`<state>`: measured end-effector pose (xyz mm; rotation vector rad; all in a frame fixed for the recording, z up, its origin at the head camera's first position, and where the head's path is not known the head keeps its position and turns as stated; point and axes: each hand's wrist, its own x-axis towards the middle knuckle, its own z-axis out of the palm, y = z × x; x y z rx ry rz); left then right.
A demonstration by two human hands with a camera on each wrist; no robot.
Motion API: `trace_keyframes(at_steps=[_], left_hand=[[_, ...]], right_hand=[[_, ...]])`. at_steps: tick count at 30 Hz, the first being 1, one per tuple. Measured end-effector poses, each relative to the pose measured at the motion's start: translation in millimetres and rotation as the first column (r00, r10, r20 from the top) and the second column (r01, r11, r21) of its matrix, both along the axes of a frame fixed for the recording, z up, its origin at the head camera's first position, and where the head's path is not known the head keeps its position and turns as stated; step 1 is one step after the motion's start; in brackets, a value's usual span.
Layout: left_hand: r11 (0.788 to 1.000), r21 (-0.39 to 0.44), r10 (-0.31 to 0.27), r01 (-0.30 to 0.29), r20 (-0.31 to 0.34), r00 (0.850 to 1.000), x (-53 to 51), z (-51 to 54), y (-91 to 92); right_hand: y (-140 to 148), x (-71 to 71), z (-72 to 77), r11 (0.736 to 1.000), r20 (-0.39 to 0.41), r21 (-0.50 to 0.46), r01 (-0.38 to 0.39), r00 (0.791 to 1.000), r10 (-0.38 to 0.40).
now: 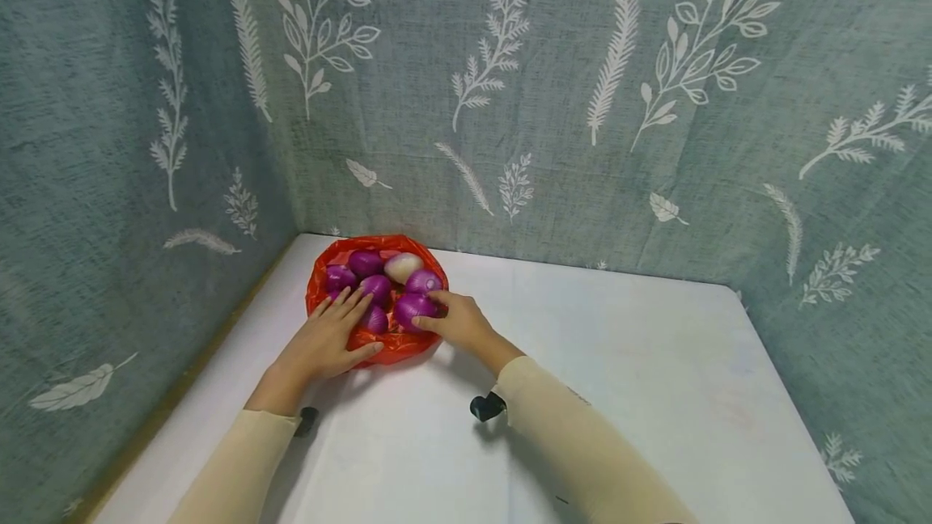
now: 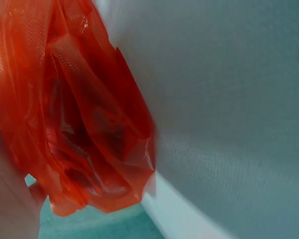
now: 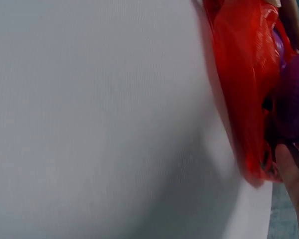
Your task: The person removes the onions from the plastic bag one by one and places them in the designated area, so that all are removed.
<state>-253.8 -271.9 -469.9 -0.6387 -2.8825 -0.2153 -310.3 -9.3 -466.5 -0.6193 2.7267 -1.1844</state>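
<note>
A red plastic bag (image 1: 399, 348) with its mouth open holds several purple onions (image 1: 366, 263) and one pale onion (image 1: 404, 267). My right hand (image 1: 464, 323) grips a purple onion (image 1: 413, 311) at the bag's right side, thumb below and fingers above. The same onion (image 3: 295, 99) shows at the edge of the right wrist view, beside the bag's wall (image 3: 239, 84). With fingers spread, my left hand (image 1: 324, 342) rests over the onions and the bag's near-left rim. In the left wrist view the crumpled bag (image 2: 89, 124) hides most of that hand.
The bag stands in the far left corner of a white table (image 1: 619, 362). Grey-green leaf-patterned cloth (image 1: 553, 103) hangs behind the table and along both sides. A dark wrist camera (image 1: 486, 407) juts from the right sleeve.
</note>
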Motion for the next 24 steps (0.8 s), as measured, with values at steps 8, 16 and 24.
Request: trace_keyframes(at_steps=[8,16,24], left_hand=[[1.0,0.012,0.002,-0.002,-0.007,1.0,-1.1,1.0,2.2],[1.0,0.011,0.011,-0.011,-0.01,1.0,1.7,2.5,-1.6],[1.0,0.029,0.011,-0.012,0.011,1.0,1.5,-0.5,-4.0]], right_hand=[[30.9,1.1,4.3,0.993,0.083,-0.12,-0.006,0.996,0.016],[69.9,-0.9,-2.9,0.993,0.096,-0.108,0.04,0.995,-0.03],[107.4,-5.4,-7.3,0.993,0.076,-0.079,0.09,0.994,-0.084]])
